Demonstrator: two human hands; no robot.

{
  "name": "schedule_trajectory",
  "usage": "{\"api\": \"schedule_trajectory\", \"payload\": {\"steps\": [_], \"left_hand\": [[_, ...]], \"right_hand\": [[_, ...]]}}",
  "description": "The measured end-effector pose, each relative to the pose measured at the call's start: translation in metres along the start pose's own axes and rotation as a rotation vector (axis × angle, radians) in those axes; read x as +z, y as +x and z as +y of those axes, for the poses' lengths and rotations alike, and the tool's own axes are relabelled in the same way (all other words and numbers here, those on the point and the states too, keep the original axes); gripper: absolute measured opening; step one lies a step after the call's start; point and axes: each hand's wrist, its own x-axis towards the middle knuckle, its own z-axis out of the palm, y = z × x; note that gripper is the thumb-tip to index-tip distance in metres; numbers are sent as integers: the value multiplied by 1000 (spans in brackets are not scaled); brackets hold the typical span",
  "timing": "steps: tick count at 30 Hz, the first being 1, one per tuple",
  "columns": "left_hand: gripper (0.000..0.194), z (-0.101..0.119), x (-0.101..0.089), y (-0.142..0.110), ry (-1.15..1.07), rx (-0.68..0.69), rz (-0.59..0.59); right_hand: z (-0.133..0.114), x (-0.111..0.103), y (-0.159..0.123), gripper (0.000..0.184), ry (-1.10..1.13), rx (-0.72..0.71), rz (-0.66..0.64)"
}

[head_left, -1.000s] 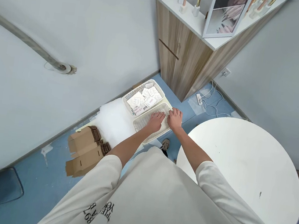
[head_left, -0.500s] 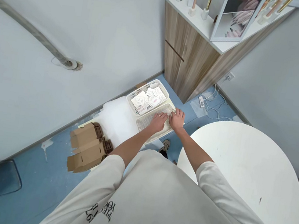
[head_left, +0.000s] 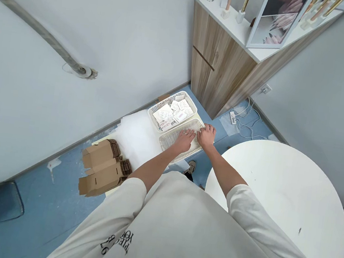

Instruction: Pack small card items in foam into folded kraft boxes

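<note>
Both my hands reach down into a shallow white tray [head_left: 170, 139] full of small clear packets on a low white surface. My left hand [head_left: 185, 139] lies on the packets with its fingers bent. My right hand [head_left: 207, 135] is at the tray's right end, fingers curled over the contents; what they grip is too small to see. Just behind the tray sits a white slotted basket [head_left: 162, 108] holding several white cards and packets.
Flat-packed brown cardboard boxes [head_left: 100, 168] lie on the blue floor at left. A round white table [head_left: 281, 195] stands at right. A wooden cabinet [head_left: 218, 71] with bottles and a framed picture stands behind; a power strip and cables [head_left: 240, 117] lie beside it.
The view has shifted slightly, so everything sits a little more to the right. Both hands stay in the tray, with only small finger movements.
</note>
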Motion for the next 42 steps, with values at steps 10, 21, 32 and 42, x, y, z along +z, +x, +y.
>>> {"api": "schedule_trajectory", "payload": {"steps": [10, 21, 32, 42], "left_hand": [[66, 12, -7, -15, -142, -50, 62], [66, 76, 16, -76, -510, 82, 229], [70, 162, 75, -136, -658, 205, -91], [67, 239, 120, -146, -529, 345, -342]], "right_hand": [[-2, -36, -53, 37, 27, 121, 149], [-20, -47, -197, 39, 125, 318, 208], [-16, -55, -348, 33, 223, 610, 251], [20, -53, -446, 31, 287, 843, 272]]}}
